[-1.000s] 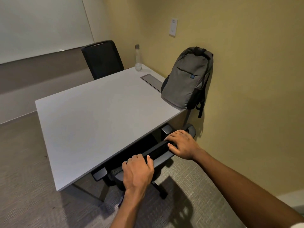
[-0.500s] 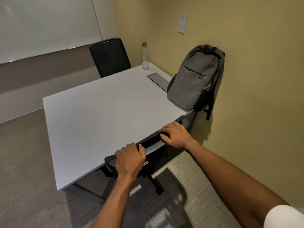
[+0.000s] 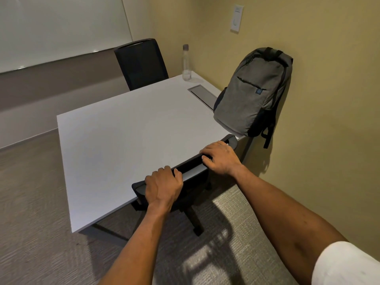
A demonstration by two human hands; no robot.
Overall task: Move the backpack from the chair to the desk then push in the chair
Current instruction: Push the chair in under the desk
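A grey backpack (image 3: 251, 93) stands upright on the right end of the white desk (image 3: 123, 140), leaning against the yellow wall. The black chair (image 3: 191, 167) is tucked under the desk's near edge; only the top of its backrest and a leg of its base show. My left hand (image 3: 163, 186) grips the left part of the backrest top. My right hand (image 3: 220, 158) lies over the right part, fingers curled on its edge. The seat is hidden under the desk.
A second black chair (image 3: 141, 62) stands at the desk's far side. A clear water bottle (image 3: 186, 63) stands at the far right corner, beside a cable hatch (image 3: 202, 95) set in the top. A whiteboard (image 3: 61, 27) hangs on the far wall. Carpet covers the floor.
Both hands have moved forward with the chair's backrest, which now sits against the desk edge. The seat and armrests have gone out of sight under the desk.
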